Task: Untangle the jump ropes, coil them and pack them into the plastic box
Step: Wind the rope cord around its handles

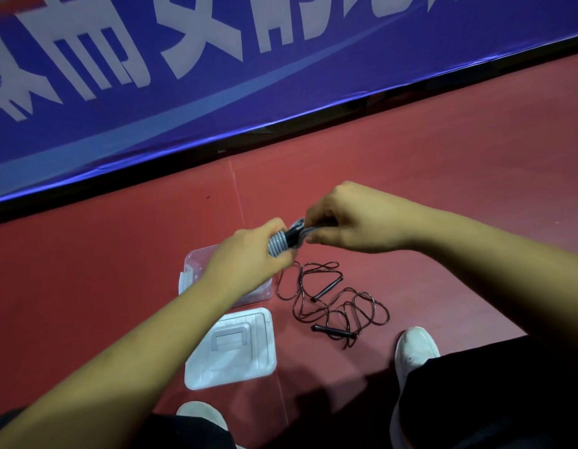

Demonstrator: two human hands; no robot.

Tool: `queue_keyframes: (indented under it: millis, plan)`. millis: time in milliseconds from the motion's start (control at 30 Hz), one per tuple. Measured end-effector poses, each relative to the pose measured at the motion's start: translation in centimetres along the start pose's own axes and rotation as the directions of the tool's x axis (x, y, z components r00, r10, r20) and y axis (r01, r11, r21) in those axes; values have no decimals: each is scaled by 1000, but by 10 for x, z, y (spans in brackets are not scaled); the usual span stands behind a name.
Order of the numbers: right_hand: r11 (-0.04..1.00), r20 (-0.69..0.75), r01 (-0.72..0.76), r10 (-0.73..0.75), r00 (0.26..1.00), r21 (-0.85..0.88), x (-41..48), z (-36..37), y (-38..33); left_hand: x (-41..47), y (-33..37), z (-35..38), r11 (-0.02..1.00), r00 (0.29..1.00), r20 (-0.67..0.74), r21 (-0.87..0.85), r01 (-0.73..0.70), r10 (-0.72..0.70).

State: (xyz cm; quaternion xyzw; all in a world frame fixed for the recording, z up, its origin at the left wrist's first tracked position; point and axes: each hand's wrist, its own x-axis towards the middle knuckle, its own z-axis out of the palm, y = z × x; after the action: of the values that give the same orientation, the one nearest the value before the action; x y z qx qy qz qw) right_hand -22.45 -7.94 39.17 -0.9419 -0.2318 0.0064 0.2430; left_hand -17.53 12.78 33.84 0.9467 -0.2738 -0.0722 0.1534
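A grey jump rope (278, 244) is wound in tight turns around its black handles, held in the air above the floor. My left hand (248, 254) grips the wound bundle from the left. My right hand (342, 218) pinches the rope's end at the bundle's right side. Below them a dark red jump rope (333, 303) with two black handles lies loose and tangled on the red floor. The clear plastic box (196, 270) stands on the floor, partly hidden under my left forearm. Its white lid (232, 348) lies separately in front of it.
A blue banner (216, 76) with white lettering runs along the back on a low barrier. My white shoes (414, 348) and dark trousers fill the bottom of the view. Red floor (443, 189) surrounds everything.
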Motion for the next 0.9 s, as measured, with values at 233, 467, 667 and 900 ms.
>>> queue_keyframes:
  millis: [233,467,667,900]
  plan:
    - [995,-63,-58,63,996,86,-1,2,6,-4,7,7,994,971,237,-112,-20,46]
    - [845,11,-253,281,960,471,1,-4,17,-12,17,3,506,895,360,-842,190,262]
    - [769,140,-338,313,939,543,-1,6,29,-7,13,1,-11,850,319,-934,356,420]
    - [808,143,-378,353,925,451,-6,-3,39,0,7,-18,-157,963,249,-952,263,100]
